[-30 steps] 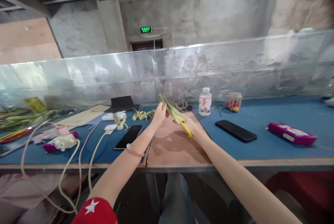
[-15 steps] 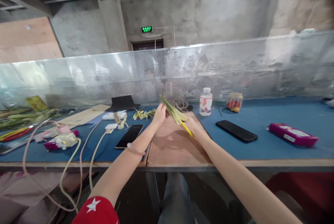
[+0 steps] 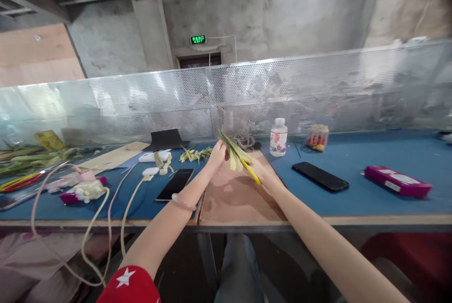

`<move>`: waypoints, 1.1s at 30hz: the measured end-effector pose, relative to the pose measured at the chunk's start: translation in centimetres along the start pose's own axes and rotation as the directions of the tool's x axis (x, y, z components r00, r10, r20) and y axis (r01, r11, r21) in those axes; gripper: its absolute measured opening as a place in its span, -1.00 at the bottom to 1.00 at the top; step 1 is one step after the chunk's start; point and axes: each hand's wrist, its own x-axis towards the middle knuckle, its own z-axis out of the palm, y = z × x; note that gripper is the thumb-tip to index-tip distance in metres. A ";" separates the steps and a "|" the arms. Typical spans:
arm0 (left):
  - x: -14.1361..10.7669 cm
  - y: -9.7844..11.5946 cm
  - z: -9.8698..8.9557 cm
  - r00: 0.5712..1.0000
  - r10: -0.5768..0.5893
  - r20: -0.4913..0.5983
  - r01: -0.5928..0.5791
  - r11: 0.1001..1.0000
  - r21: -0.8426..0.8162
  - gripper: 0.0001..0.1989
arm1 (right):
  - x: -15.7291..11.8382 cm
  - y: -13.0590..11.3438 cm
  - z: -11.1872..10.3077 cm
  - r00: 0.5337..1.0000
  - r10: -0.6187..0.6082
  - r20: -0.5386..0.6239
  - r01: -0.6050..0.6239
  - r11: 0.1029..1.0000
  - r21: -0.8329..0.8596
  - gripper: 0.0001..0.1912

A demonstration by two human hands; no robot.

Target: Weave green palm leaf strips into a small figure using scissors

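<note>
Leaf: a long green-and-yellow leaf point(image 3: 233, 155) is in the air between the two hands, above the brown board point(image 3: 233, 204) at the middle of the bench point(image 3: 370, 147); one paler strip hangs down from it.
Left hand: the left hand point(image 3: 216, 153) is closed in a pinch, fingertips together on the leaf's upper part.
Right hand: the right hand point(image 3: 261, 171) appears closed round a yellow-handled tool point(image 3: 252, 173), near the leaf's lower end; its fingers are largely hidden, as is the tool's tip.
Progress: the leaf looks partly separated into strips but is not yet set down, so the handling seems midway. A small heap of yellow-green pieces point(image 3: 190, 154) lies just left of the hands; whether it came from this leaf cannot be told. More long green stalks point(image 3: 38, 158) lie at the far left.
Left side: a phone point(image 3: 174, 185) lies close beside the left forearm, with white and pink cables point(image 3: 125, 190) beyond it.
Right side: a white-capped bottle point(image 3: 278, 139), a jar point(image 3: 317, 137), a black phone point(image 3: 319, 177) and a magenta box point(image 3: 397, 181).
In the way: nothing touches the leaf besides hands and tool; a grey coil point(image 3: 245, 142) sits just behind.
</note>
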 end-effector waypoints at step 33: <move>-0.6 1.1 0.3 0.998 0.010 -0.055 -0.009 1.000 0.023 -0.83 | 0.0 -0.4 -0.3 0.999 -0.003 0.044 0.003 1.000 -0.009 -0.71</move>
